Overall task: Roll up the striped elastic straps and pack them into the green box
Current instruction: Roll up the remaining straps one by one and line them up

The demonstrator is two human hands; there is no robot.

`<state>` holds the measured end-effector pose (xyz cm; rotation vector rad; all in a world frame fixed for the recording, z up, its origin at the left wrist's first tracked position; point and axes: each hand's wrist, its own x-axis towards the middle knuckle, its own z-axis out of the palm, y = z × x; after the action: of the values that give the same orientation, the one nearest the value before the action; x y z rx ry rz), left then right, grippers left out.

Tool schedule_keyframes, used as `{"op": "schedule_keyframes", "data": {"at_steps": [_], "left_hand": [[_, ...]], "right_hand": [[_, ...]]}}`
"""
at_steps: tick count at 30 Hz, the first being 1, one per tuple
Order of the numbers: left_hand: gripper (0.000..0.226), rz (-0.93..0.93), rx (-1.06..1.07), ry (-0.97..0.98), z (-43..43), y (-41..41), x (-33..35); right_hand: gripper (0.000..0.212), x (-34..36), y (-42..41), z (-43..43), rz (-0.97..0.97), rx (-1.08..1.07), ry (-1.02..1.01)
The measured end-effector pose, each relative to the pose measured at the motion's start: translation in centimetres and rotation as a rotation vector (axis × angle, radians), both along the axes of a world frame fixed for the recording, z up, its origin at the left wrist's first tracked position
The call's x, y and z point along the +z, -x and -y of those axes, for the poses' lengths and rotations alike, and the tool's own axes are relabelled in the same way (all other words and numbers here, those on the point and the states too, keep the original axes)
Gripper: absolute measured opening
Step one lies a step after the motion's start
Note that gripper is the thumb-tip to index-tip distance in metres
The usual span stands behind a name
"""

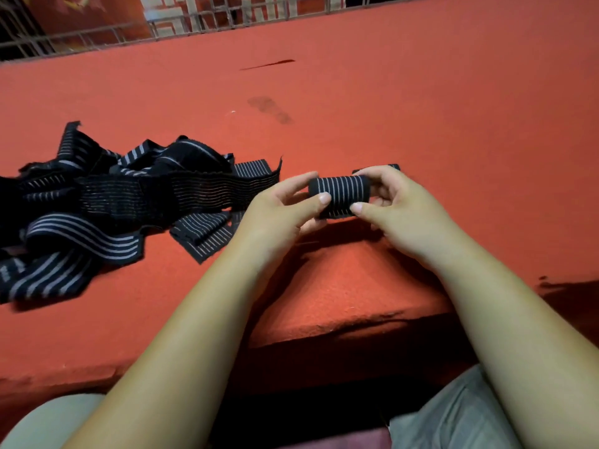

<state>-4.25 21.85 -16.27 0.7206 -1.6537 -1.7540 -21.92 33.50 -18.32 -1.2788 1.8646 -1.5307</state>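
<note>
A black strap roll with thin white stripes is held just above the red surface, at centre. My left hand grips its left end, thumb on the front. My right hand grips its right end, thumb pressed on the front; a short loose tail shows behind the fingers. A tangled pile of loose striped straps lies to the left, one strap end reaching toward my left wrist. No green box is in view.
The red felt-like table stretches far back and right, with a dark stain and a slit-like mark. A metal railing runs along the far edge. The table's near edge and my knees sit below.
</note>
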Motion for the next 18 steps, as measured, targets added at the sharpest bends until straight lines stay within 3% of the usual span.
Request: {"op": "schedule_keyframes", "data": {"at_steps": [4,18], "left_hand": [[0.043,0.077,0.052,0.144,-0.5,3.4,-0.4],[0.033,0.231,0.168,0.475,-0.7,9.4,-4.3]], "right_hand": [[0.050,0.3,1.5,-1.0,-0.045,-0.132,-0.025],[0.025,-1.0,5.0,-1.5,-0.103,-0.413,-0.150]]}}
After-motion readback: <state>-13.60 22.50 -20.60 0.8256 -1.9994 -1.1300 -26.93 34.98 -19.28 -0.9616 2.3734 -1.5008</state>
